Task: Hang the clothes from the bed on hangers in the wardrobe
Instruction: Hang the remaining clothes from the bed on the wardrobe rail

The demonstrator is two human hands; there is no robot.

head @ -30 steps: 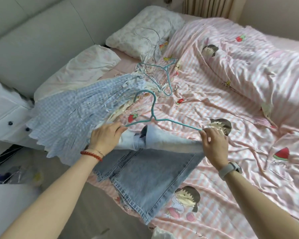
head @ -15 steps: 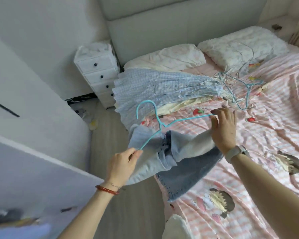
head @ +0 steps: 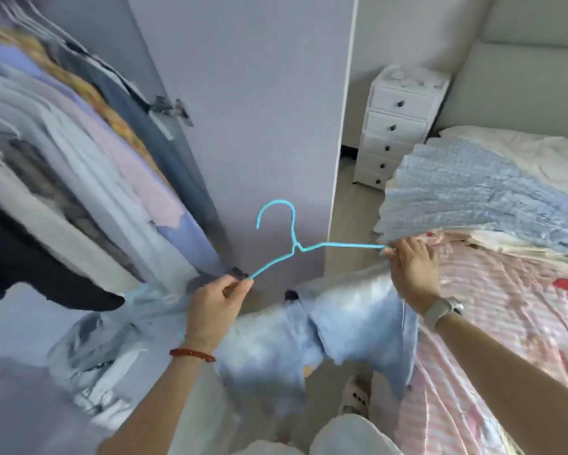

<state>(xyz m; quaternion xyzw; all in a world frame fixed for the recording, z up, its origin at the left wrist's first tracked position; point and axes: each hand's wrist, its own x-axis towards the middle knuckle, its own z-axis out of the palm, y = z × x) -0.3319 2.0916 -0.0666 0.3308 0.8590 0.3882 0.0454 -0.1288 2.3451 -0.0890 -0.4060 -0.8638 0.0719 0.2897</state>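
Both hands hold a turquoise wire hanger [head: 295,247] by its shoulder ends, hook up, in front of the open wardrobe door [head: 259,110]. Left hand [head: 215,307]: fingers curled, thumb and forefinger pinching the hanger's left end. Right hand [head: 412,270]: fingers curled round the right end, a watch [head: 441,310] on that wrist; a red bead bracelet [head: 192,353] on the left wrist. Light-blue jeans [head: 308,336] hang folded over the hanger's lower bar, drooping below both hands; blurred, so the fold detail cannot be read. Left of the door, the wardrobe [head: 62,159] shows a packed row of hung garments, also blurred. Right of the door stands a white drawer unit [head: 397,126] against the wall. Further right, the bed [head: 505,307] with a pink striped cover; a blue gingham garment [head: 472,195] lies on it at the edge nearest the drawer unit, just beside the right hand's knuckles. The hanger with jeans sits between wardrobe and bed, clear of both.
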